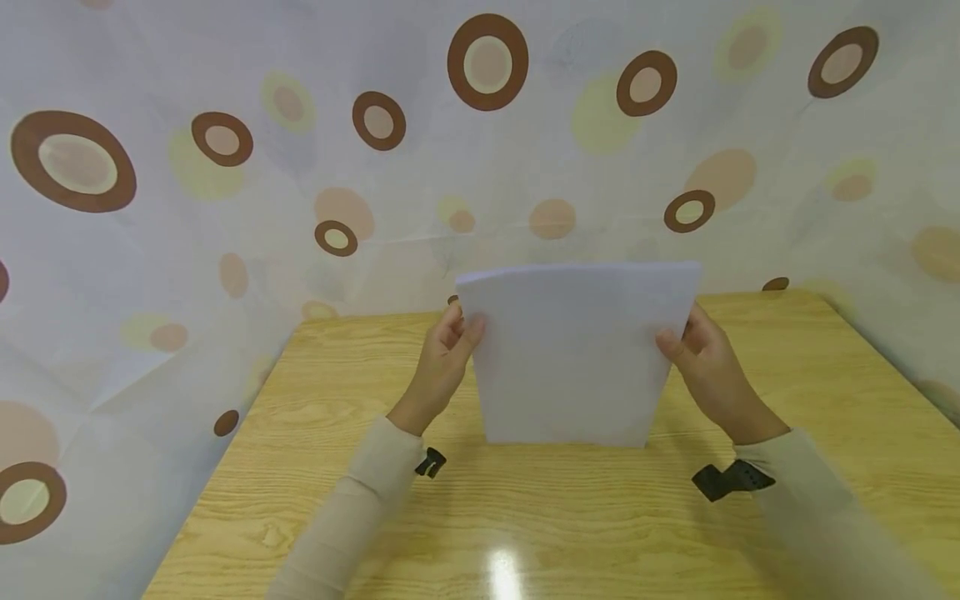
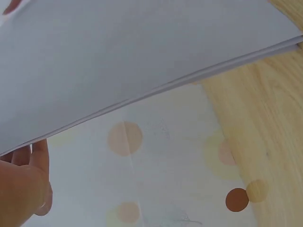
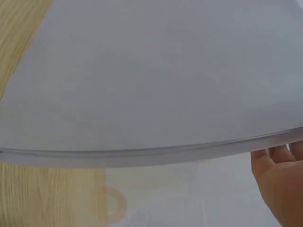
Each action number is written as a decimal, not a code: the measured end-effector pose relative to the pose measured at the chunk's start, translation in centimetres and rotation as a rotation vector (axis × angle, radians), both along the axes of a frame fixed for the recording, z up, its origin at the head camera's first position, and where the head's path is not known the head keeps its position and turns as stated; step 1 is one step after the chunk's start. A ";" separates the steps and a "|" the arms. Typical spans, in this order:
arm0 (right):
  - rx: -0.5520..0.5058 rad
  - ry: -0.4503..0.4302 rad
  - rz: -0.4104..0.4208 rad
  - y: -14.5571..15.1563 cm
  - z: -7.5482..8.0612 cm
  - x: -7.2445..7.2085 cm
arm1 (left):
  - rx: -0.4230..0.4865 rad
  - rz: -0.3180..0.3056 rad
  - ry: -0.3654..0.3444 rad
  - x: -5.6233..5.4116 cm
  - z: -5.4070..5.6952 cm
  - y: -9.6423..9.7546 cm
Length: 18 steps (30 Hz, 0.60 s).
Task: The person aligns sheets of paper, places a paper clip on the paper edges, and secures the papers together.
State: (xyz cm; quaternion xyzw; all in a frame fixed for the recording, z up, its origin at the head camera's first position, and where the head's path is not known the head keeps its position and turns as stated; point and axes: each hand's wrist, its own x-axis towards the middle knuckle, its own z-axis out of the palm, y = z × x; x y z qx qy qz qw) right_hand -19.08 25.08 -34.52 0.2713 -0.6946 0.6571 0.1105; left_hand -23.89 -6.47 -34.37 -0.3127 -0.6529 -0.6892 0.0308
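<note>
A stack of white paper (image 1: 570, 358) stands nearly upright over the table, its lower edge close to the wood. My left hand (image 1: 442, 358) grips its left side, thumb on the near face and fingers behind. On the opposite side my right hand (image 1: 705, 367) holds it the same way. In the left wrist view, the layered edge of the paper (image 2: 142, 56) runs slantwise above the left hand (image 2: 23, 189). Several sheets show along the edge of the paper (image 3: 151, 85) in the right wrist view, with fingertips of the right hand (image 3: 279, 179) beneath it.
The wooden table (image 1: 315, 483) spreads under both arms, with a bright light reflection near its front. A white cloth (image 1: 405, 183) patterned with brown rings and pale dots hangs behind and beside it. Dark straps (image 1: 731, 479) sit at both wrists.
</note>
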 end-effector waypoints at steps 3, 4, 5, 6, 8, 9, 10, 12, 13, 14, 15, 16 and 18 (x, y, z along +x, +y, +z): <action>-0.041 -0.040 0.060 0.0 0.2 -0.3 | 0.021 -0.030 0.013 -0.5 0.6 0.3; -0.060 -0.056 0.074 -0.1 0.1 -0.4 | 0.022 -0.044 0.004 -0.7 0.6 0.5; -0.077 -0.075 0.090 -0.3 0.0 -0.5 | 0.019 -0.058 -0.010 -0.7 0.6 0.6; -0.097 -0.089 0.105 -0.5 -0.1 -0.6 | 0.016 -0.069 -0.021 -0.8 0.6 0.7; -0.101 -0.111 0.108 -0.8 -0.5 -0.7 | 0.002 -0.089 -0.053 -0.8 0.3 0.9; -0.092 -0.118 0.104 -1.0 -0.6 -0.8 | -0.008 -0.095 -0.067 -0.8 0.2 0.9; -0.080 -0.125 0.098 -1.2 -0.6 -0.8 | -0.019 -0.094 -0.080 -0.7 0.1 0.9; -0.057 -0.137 0.080 -1.5 -0.6 -0.7 | -0.028 -0.090 -0.100 -0.6 -0.1 1.0; -0.042 -0.149 0.066 -1.6 -0.5 -0.6 | -0.033 -0.087 -0.114 -0.5 -0.2 1.1; -0.033 -0.157 0.046 -1.7 -0.4 -0.5 | -0.040 -0.081 -0.121 -0.4 -0.2 1.1; -0.026 -0.167 0.031 -1.8 -0.3 -0.4 | -0.045 -0.076 -0.126 -0.4 -0.1 1.3; -0.014 -0.173 0.012 -1.9 -0.1 -0.2 | -0.050 -0.069 -0.126 -0.3 -0.1 1.4; 0.009 -0.182 -0.025 -2.0 0.2 0.1 | -0.055 -0.066 -0.113 -0.2 0.2 1.7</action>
